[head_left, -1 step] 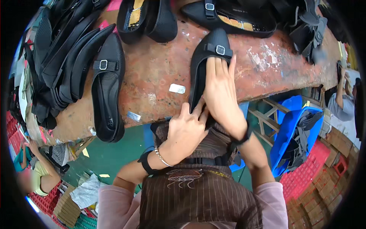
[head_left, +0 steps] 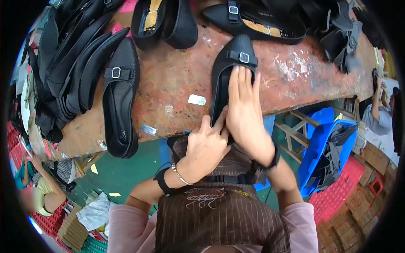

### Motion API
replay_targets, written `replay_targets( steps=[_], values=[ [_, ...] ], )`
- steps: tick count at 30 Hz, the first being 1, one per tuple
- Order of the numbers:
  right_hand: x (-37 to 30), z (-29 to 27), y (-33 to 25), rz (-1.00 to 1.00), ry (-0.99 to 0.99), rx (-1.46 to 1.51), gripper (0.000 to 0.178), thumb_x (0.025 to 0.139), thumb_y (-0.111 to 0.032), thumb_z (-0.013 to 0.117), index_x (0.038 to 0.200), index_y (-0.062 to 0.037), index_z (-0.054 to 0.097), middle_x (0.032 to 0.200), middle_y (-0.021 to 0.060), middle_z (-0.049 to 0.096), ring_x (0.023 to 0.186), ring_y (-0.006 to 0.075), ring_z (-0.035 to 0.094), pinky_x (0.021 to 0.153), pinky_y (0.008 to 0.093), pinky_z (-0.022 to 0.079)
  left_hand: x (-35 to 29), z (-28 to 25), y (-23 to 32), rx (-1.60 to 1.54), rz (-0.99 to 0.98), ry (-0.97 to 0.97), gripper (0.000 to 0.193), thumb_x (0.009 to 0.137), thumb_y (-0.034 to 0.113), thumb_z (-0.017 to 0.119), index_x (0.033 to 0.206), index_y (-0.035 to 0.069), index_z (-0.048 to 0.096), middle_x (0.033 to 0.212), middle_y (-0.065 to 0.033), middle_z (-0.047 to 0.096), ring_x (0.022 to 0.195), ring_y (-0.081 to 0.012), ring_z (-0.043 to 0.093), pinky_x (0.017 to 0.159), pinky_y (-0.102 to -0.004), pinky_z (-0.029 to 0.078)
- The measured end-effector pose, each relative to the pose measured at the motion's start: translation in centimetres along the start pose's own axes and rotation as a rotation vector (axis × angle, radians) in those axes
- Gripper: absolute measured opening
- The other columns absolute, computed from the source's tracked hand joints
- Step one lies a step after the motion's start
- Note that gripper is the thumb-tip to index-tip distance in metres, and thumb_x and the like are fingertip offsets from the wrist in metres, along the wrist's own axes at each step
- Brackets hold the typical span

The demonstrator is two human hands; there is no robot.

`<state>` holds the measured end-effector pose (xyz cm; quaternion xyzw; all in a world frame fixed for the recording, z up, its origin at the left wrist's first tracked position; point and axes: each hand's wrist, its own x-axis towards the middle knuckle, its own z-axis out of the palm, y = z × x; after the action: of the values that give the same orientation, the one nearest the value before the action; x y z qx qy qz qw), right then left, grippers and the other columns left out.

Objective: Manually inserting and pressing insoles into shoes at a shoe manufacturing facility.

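A black pointed flat shoe (head_left: pixel 237 47) with a strap and silver square buckle lies toe-away at the table's near edge. Around its heel end, my left hand (head_left: pixel 206 147) is closed; part of the heel is hidden behind the fingers. My right hand (head_left: pixel 249 120) lies over the opening with its fingers stretched out toward the buckle, fingertips just inside the shoe. To the left stands a similar black shoe (head_left: pixel 120 97), its insole showing, with no hand on it.
More black shoes (head_left: pixel 86 71) crowd the table's left side. A pair (head_left: pixel 179 29) and a single shoe (head_left: pixel 270 23) stand along the back. Small pale stickers (head_left: pixel 197 100) dot the worn table (head_left: pixel 177 71). Right of me is a blue crate (head_left: pixel 310 164) holding dark pieces. Other people sit farther off.
My right fingers have drawn back slightly from under the strap, and more of their tips shows. The left hand keeps its hold on the heel end.
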<state>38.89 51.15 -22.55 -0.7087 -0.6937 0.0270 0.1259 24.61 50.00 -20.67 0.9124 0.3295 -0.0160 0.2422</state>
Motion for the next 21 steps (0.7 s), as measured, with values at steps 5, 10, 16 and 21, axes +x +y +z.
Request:
replay_targets(
  steps=[5, 10, 16, 21],
  values=[
    [2.0, -0.4, 1.7, -0.024, -0.112, 0.036, 0.062, 0.073, 0.002, 0.055, 0.132, 0.0146, 0.042, 0.126, 0.0311, 0.051, 0.124, 0.0437, 0.047, 0.117, 0.0591, 0.016, 0.9, -1.2, -0.1, -0.011, 0.013, 0.119, 0.041, 0.072, 0.028, 0.079, 0.104, 0.004, 0.071, 0.125, -0.0077, 0.062, 0.093, -0.0295, 0.057, 0.060, -0.0355, 0.058],
    [1.3, 1.4, 0.2, 0.004, 0.076, -0.242, 0.048, 0.079, -0.005, 0.052, 0.123, 0.0137, 0.049, 0.112, 0.0269, 0.057, 0.117, 0.0389, 0.053, 0.114, 0.0669, 0.015, 0.6, -0.6, -0.2, -0.053, 0.014, -0.028, 0.049, 0.073, 0.028, 0.078, 0.114, 0.004, 0.067, 0.131, -0.0088, 0.058, 0.097, -0.0295, 0.057, 0.063, -0.0365, 0.058],
    [2.8, 1.9, 0.8, 0.077, 0.034, -0.212, 0.035, 0.085, -0.011, 0.050, 0.111, 0.0106, 0.057, 0.102, 0.0249, 0.061, 0.107, 0.0379, 0.058, 0.118, 0.0616, 0.016, 1.2, -1.7, 0.6, -0.106, -0.017, -0.005, 0.040, 0.074, 0.026, 0.077, 0.106, 0.004, 0.069, 0.111, -0.0098, 0.063, 0.101, -0.0333, 0.055, 0.068, -0.0423, 0.055],
    [6.0, 1.7, 2.6, 0.120, -0.210, -0.150, 0.022, 0.085, -0.011, 0.051, 0.082, 0.0007, 0.069, 0.076, 0.0156, 0.066, 0.078, 0.0273, 0.066, 0.114, 0.0716, 0.006, 2.9, -2.2, 1.9, -0.046, -0.020, 0.042, 0.041, 0.074, 0.027, 0.076, 0.108, 0.003, 0.070, 0.120, -0.0111, 0.064, 0.093, -0.0317, 0.056, 0.068, -0.0395, 0.054]
  ],
)
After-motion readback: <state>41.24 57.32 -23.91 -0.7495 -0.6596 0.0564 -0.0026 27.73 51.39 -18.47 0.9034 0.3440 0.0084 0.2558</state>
